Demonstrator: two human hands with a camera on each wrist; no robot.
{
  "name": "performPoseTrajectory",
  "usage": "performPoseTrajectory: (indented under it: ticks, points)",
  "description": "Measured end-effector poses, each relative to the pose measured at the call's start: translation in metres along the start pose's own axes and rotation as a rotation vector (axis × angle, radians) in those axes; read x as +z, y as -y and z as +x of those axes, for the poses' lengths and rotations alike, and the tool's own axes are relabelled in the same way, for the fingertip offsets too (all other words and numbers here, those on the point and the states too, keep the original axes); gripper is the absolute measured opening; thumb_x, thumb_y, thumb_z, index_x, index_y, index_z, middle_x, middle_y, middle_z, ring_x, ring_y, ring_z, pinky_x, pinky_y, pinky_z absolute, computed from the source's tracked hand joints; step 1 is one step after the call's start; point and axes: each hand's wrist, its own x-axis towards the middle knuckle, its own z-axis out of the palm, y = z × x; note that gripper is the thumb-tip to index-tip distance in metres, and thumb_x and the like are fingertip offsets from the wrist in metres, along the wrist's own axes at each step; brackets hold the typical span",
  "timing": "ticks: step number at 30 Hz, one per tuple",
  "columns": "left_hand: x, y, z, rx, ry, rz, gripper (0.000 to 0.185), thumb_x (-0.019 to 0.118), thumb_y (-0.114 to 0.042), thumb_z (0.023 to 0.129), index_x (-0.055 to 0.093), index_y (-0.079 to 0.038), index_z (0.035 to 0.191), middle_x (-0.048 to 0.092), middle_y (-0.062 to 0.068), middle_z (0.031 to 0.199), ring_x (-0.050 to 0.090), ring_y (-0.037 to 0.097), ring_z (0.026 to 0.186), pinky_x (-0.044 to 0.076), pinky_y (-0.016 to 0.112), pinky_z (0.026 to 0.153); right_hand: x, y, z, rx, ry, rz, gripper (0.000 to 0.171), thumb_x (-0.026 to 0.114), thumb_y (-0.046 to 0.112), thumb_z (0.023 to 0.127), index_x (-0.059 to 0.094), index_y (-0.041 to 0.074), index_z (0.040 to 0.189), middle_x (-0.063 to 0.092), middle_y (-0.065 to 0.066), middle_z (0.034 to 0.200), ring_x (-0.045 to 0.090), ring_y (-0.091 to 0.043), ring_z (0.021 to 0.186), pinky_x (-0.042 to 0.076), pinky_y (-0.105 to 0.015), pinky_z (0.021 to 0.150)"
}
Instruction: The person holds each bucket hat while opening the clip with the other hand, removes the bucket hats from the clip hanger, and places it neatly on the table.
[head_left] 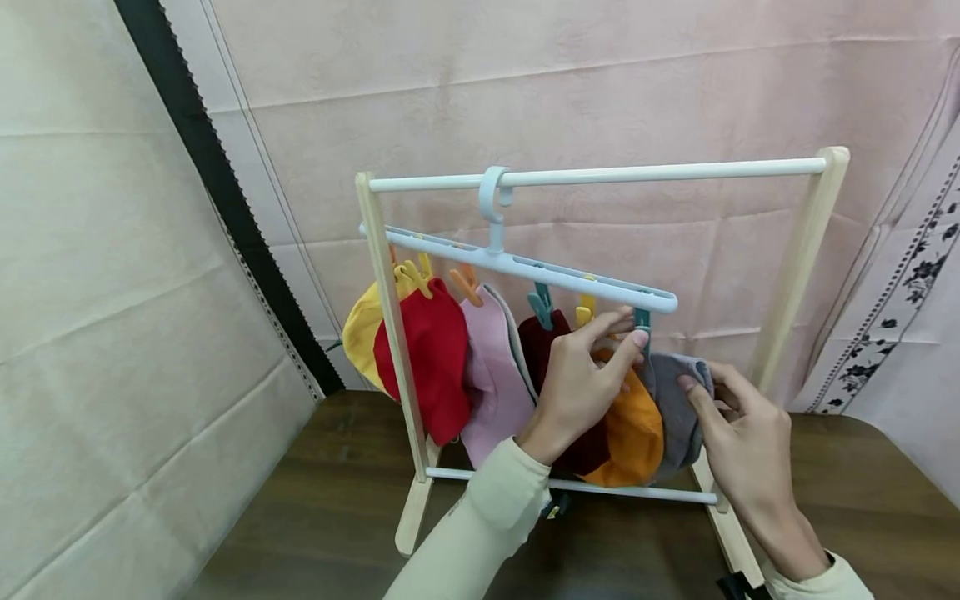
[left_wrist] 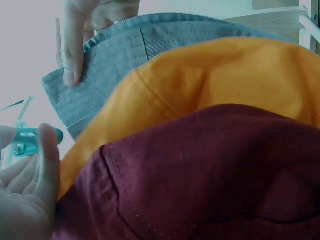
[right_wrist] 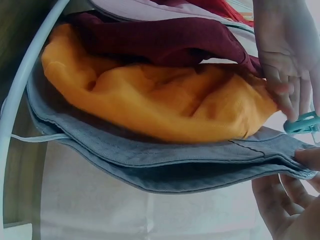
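Note:
Between thumb and fingers, my left hand (head_left: pixel 577 387) pinches a teal clothespin (head_left: pixel 642 319) at the right end of a light blue hanger (head_left: pixel 570 275). My right hand (head_left: pixel 750 446) grips the brim edge of a grey bucket hat (head_left: pixel 678 408), thumb on the near side. In the left wrist view the clothespin (left_wrist: pixel 37 136) is beside the grey hat (left_wrist: pixel 120 65), apart from its edge. An orange hat (right_wrist: pixel 165 105) hangs against the grey one, and a maroon hat (right_wrist: pixel 155 40) lies behind that, close to my left hand.
Pink (head_left: pixel 495 367), red (head_left: pixel 431 358) and yellow (head_left: pixel 363 329) fabric pieces hang further left, with orange (head_left: pixel 467 283) and yellow (head_left: pixel 418 277) clothespins. The hanger hooks over the white bar (head_left: pixel 660 172) of a wooden-legged rack on a brown table (head_left: pixel 300 500). Cloth walls (head_left: pixel 600 83) surround it.

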Motion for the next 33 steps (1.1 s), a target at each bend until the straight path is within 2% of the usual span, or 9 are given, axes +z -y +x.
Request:
performPoseTrajectory:
  ticks: [5,8,12,16,18,20,25,29,33]
  points:
    - [-0.002,-0.004,-0.012,-0.058,0.012,-0.02,0.043,0.067,-0.019,0.106,0.061,-0.009,0.147,0.072,0.005,0.133,0.073,0.0,0.096,0.06,0.02,0.08,0.0,-0.001,0.004,-0.065,-0.02,0.027,0.017,0.077,-0.003,0.093,0.078,0.0,0.111,0.07,0.027,0.097,0.065,0.018,0.086,0.049,-0.005,0.066]
    - [-0.001,-0.007,-0.021,-0.133,0.054,-0.137,0.043,0.068,-0.014,0.104,0.06,-0.009,0.146,0.072,0.007,0.131,0.075,0.006,0.098,0.062,0.026,0.081,-0.001,-0.001,0.006,-0.088,-0.039,0.038,0.019,0.078,-0.005,0.092,0.077,-0.002,0.111,0.065,0.038,0.099,0.066,0.018,0.087,0.048,-0.004,0.067]
    - [0.001,-0.012,-0.033,-0.281,0.159,-0.315,0.036,0.069,-0.013,0.104,0.064,-0.009,0.14,0.074,0.009,0.121,0.077,0.016,0.094,0.064,0.035,0.08,-0.002,0.0,0.009,-0.106,-0.054,0.046,0.019,0.077,-0.006,0.092,0.077,-0.002,0.111,0.065,0.039,0.099,0.066,0.018,0.085,0.049,-0.004,0.066]
    - [0.005,-0.016,-0.045,-0.384,0.271,-0.348,0.03,0.069,-0.016,0.104,0.067,-0.009,0.134,0.075,0.005,0.116,0.077,0.018,0.091,0.064,0.037,0.08,-0.002,0.003,0.009,-0.1,-0.051,0.046,0.019,0.077,-0.005,0.093,0.078,-0.001,0.111,0.065,0.038,0.098,0.066,0.017,0.085,0.049,-0.004,0.065]
    - [0.007,-0.014,-0.05,-0.397,0.282,-0.326,0.03,0.069,-0.018,0.105,0.067,-0.011,0.134,0.075,0.002,0.115,0.077,0.016,0.092,0.064,0.034,0.08,-0.001,0.005,0.007,-0.102,-0.037,0.042,0.018,0.076,-0.005,0.093,0.078,0.0,0.111,0.066,0.036,0.098,0.067,0.016,0.084,0.049,-0.004,0.064]
    - [0.008,-0.011,-0.052,-0.387,0.261,-0.301,0.031,0.069,-0.019,0.105,0.066,-0.013,0.135,0.075,-0.001,0.113,0.076,0.013,0.092,0.063,0.031,0.08,0.001,0.007,0.005,-0.107,-0.019,0.043,0.018,0.076,-0.004,0.094,0.078,0.001,0.112,0.07,0.027,0.098,0.067,0.016,0.084,0.049,-0.005,0.065]
    - [0.011,-0.002,-0.054,-0.348,0.2,-0.228,0.031,0.069,-0.021,0.105,0.064,-0.014,0.134,0.072,-0.007,0.106,0.073,0.006,0.09,0.061,0.024,0.08,0.008,0.011,-0.001,-0.11,0.022,0.049,0.018,0.075,-0.006,0.094,0.076,0.0,0.112,0.078,-0.007,0.096,0.067,0.015,0.083,0.05,-0.006,0.063]
    - [0.01,0.006,-0.056,-0.337,0.173,-0.185,0.027,0.069,-0.024,0.105,0.063,-0.016,0.13,0.07,-0.008,0.105,0.07,0.004,0.089,0.059,0.022,0.081,0.013,0.01,-0.004,-0.108,0.05,0.069,0.02,0.075,-0.006,0.094,0.077,0.002,0.112,0.077,-0.012,0.091,0.067,0.012,0.078,0.048,-0.01,0.055]
    - [0.005,0.012,-0.057,-0.339,0.139,-0.191,0.024,0.068,-0.023,0.105,0.063,-0.017,0.128,0.07,-0.008,0.103,0.072,0.012,0.089,0.059,0.023,0.08,0.02,0.01,-0.004,-0.112,0.062,0.098,0.022,0.075,-0.008,0.093,0.077,0.003,0.112,0.077,-0.013,0.091,0.066,0.01,0.075,0.046,-0.013,0.052]
